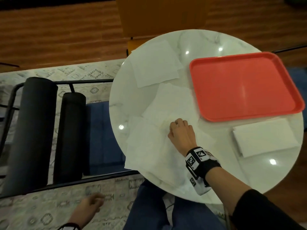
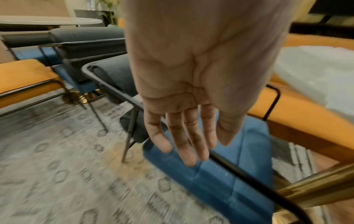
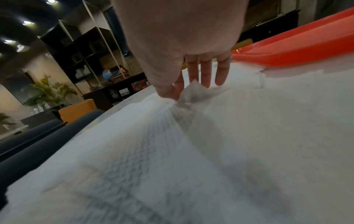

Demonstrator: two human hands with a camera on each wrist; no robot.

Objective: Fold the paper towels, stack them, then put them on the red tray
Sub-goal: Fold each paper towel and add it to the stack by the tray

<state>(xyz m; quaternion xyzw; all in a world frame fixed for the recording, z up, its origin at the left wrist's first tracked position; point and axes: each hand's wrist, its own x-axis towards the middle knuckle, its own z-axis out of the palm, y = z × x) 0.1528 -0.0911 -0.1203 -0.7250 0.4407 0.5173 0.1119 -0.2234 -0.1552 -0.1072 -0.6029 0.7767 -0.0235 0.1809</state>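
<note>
Several unfolded white paper towels lie overlapping on the round white table [image 1: 207,40]. My right hand [image 1: 178,128] pinches the corner of one unfolded paper towel [image 1: 149,146] between thumb and forefinger, lifting it a little [image 3: 191,91]. A folded paper towel [image 1: 264,138] lies at the table's right, just in front of the red tray [image 1: 244,87], which holds nothing. Another flat towel [image 1: 154,63] lies at the far left of the table. My left hand [image 1: 89,205] hangs below the table's left side, fingers straight and holding nothing [image 2: 184,136].
A blue-seated chair [image 1: 99,133] with dark bolsters [image 1: 33,130] stands left of the table over a patterned rug [image 1: 49,213]. An orange chair [image 1: 159,15] stands behind the table. My knees [image 1: 157,209] are under the near edge.
</note>
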